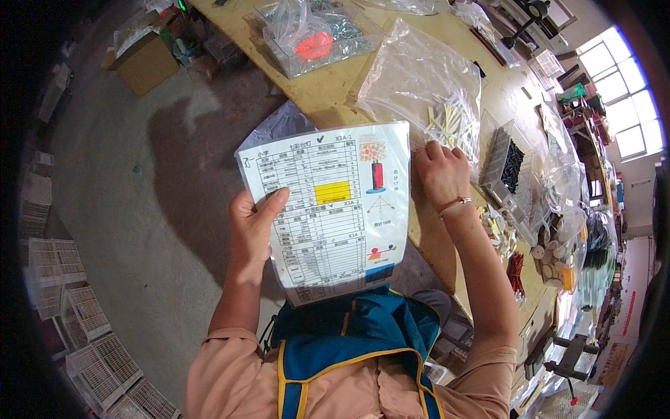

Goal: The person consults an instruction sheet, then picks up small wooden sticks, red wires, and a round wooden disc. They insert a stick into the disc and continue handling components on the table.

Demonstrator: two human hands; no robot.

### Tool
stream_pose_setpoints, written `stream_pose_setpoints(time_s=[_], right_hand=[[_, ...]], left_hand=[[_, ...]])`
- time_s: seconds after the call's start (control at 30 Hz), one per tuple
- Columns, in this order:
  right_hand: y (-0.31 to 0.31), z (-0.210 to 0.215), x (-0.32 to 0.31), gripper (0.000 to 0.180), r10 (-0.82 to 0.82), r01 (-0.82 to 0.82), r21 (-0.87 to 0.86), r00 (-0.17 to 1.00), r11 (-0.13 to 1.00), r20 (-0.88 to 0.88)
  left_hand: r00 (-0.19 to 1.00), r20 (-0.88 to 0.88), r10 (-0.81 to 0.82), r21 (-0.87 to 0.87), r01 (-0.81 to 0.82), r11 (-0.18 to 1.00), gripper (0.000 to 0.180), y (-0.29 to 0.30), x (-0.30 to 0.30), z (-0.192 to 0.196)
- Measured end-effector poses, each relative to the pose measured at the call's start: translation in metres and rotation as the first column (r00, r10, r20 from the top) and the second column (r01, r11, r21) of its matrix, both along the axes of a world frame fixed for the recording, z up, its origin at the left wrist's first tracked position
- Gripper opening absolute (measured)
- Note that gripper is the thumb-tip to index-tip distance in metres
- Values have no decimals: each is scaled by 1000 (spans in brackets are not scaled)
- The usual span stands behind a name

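Note:
My left hand (pixel 255 227) holds a laminated sheet (pixel 307 237) by its left edge, thumb on top. Printed tables, a yellow-marked block and small coloured pictures cover the sheet. On the table, my right hand (pixel 444 176) has its fingers curled and closed at the near edge of a large clear plastic bag (pixel 412 77). Thin white and yellowish strips (pixel 452 120) lie in a bunch at the bag's near right end, just beyond my fingers. The right fingertips are partly hidden, so the exact grip is unclear.
A clear bin of metal parts (pixel 286 61) with a neon orange item (pixel 313 45) stands at the far left of the table (pixel 328 94). To the right are a bin of black pieces (pixel 513 167), red sticks (pixel 516 272) and round discs (pixel 551 262). A cardboard box (pixel 146 66) sits on the floor.

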State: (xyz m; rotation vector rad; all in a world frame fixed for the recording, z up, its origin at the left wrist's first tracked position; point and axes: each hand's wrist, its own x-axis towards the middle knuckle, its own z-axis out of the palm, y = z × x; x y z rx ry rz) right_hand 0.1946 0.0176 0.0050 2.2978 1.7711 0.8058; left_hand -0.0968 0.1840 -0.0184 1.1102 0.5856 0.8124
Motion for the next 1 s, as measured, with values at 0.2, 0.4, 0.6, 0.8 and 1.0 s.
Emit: stream_pose_setpoints(time_s=[0.2, 0.4, 0.6, 0.8, 1.0], right_hand=[[-6, 3, 2, 4, 25, -23, 38, 999, 999, -43], [-12, 3, -1, 15, -20, 21, 26, 998, 999, -59], [-19, 1, -10, 35, -174, 174, -26, 984, 984, -31], [-22, -5, -6, 35, -253, 248, -70, 964, 966, -79], [-26, -8, -1, 34, -213, 215, 7, 971, 977, -108]], left_hand=[[1000, 1, 0, 7, 0, 1000, 20, 0, -1, 1], [1000, -10, -14, 13, 14, 1000, 21, -1, -1, 4], [1000, 14, -21, 14, 21, 1000, 20, -1, 2, 4], [999, 23, -28, 10, 28, 1000, 18, -1, 4, 5], [1000, 17, -24, 13, 24, 1000, 18, -1, 4, 5]])
